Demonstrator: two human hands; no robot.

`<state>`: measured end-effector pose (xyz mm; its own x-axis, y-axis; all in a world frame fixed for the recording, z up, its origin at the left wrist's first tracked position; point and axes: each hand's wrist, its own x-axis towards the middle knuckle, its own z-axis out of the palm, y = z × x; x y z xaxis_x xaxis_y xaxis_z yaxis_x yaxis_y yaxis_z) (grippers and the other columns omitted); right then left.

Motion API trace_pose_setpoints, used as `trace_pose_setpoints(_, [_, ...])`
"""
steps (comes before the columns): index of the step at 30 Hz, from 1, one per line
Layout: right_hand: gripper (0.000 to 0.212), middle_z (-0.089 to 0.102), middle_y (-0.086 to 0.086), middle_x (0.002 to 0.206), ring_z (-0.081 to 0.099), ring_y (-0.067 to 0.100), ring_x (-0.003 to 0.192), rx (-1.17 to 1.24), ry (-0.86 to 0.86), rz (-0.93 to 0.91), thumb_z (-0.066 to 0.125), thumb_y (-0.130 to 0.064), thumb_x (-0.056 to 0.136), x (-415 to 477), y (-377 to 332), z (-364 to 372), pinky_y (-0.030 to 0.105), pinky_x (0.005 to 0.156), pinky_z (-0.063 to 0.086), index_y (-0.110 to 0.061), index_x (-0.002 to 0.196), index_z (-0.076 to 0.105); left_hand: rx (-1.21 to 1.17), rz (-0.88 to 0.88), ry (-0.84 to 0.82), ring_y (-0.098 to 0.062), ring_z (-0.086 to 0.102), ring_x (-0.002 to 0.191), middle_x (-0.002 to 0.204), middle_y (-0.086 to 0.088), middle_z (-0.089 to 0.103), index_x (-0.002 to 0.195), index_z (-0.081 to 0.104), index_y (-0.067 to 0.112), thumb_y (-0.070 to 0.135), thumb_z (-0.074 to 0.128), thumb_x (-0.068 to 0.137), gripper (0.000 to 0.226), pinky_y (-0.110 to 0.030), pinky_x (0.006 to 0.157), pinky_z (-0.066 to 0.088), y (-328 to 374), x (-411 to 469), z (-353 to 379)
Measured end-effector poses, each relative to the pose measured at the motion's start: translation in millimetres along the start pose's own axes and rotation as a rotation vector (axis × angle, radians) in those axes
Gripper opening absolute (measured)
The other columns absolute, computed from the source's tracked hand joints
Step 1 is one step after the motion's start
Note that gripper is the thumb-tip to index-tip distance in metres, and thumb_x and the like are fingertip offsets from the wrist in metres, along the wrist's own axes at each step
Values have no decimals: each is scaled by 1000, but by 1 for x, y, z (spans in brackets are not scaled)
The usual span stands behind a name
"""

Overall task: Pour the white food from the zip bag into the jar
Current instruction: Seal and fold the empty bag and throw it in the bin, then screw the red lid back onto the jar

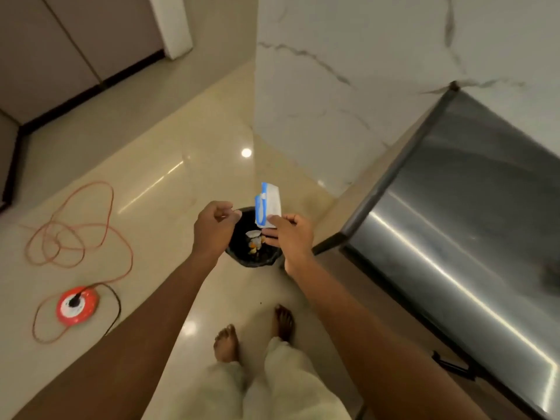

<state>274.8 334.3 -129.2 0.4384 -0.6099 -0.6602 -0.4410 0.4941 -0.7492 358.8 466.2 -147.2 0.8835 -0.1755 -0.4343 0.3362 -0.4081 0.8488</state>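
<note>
Although no jar is in view, the setting is plain: a polished cream floor [169,189], glossy enough to mirror a ceiling light, bounded by a white veined marble wall [348,71] ahead and a stainless steel appliance [472,213] to the right. Brown cabinet doors [54,50] stand at far left. An orange cable [78,225] lies in loose loops on the floor, leading to a round orange reel [77,305]; it is a trip hazard for bare feet. A black-lined bin [254,253] holding a few scraps sits on the floor directly under the hands.

The zip bag [268,207], clear with a blue seal strip, is held above the bin. It appears flat and empty, so it should handle as very light, limp and somewhat slippery film. The firmest hold is the stiffer zip edge; the film body will crumple.

The right hand [291,234] pinches the bag's lower corner between thumb and fingers. The left hand [213,225] is loosely curled, gripping nothing visible, just beside the bag.
</note>
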Motion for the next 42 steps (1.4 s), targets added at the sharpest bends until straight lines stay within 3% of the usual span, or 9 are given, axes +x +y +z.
trace_pose_setpoints(4, [18,74,16,84,70,13,52,-190,51,82,74,-8,92,89,73,18,29,57,62,3,104,67,40,-18,-3,-7,65,93,99,9,70,111,70,18,21,75,93,19,-23,85,53,-62,41,6])
trace_pose_setpoints(7, [16,73,21,97,70,16,60,-295,39,151,74,-8,92,157,132,30,30,58,62,0,101,65,48,-28,-2,4,63,91,101,10,70,111,70,19,23,76,93,20,-12,75,46,-116,75,14])
trace_pose_setpoints(13, [43,66,23,132,70,34,113,-295,-17,287,65,-12,101,246,203,42,46,98,59,4,140,55,66,-35,-9,-11,65,97,108,2,71,113,70,19,22,78,93,21,-19,81,50,-188,114,18])
trace_pose_setpoints(16, [46,62,20,138,66,33,122,-346,-37,317,63,-12,103,254,209,38,50,104,56,2,145,52,84,-16,-21,-5,64,92,103,6,69,111,70,20,23,78,93,19,-20,81,51,-195,113,15])
trace_pose_setpoints(21, [34,67,16,130,68,29,114,-354,-13,268,62,-11,103,198,178,25,46,98,59,0,135,62,107,-10,-10,-5,64,94,98,12,67,110,67,26,22,75,95,17,-20,79,48,-165,75,-7])
trace_pose_setpoints(26, [15,73,8,113,69,26,107,-504,-75,-68,64,-18,100,78,111,10,47,94,60,-13,113,71,130,28,-45,-14,66,95,101,0,73,117,67,17,17,73,95,22,-15,78,45,-94,8,-31])
trace_pose_setpoints(30, [19,72,-4,102,68,14,98,-599,-116,-354,58,-33,104,-9,61,-9,32,82,55,-20,112,69,152,123,-89,10,63,82,96,2,72,118,68,14,12,72,95,23,0,70,43,-38,-49,-50])
trace_pose_setpoints(35, [25,69,-15,105,65,0,96,-662,8,-542,55,-45,103,-86,20,-46,19,77,54,-30,120,64,145,272,-185,8,64,91,100,10,70,116,68,23,14,72,95,22,0,73,45,12,-100,-51])
trace_pose_setpoints(42, [19,67,-9,108,64,4,96,-668,235,-706,55,-37,105,-146,12,-133,24,81,54,-26,118,63,113,408,-362,0,68,96,105,11,72,111,69,29,17,73,95,21,-14,84,52,51,-147,-9])
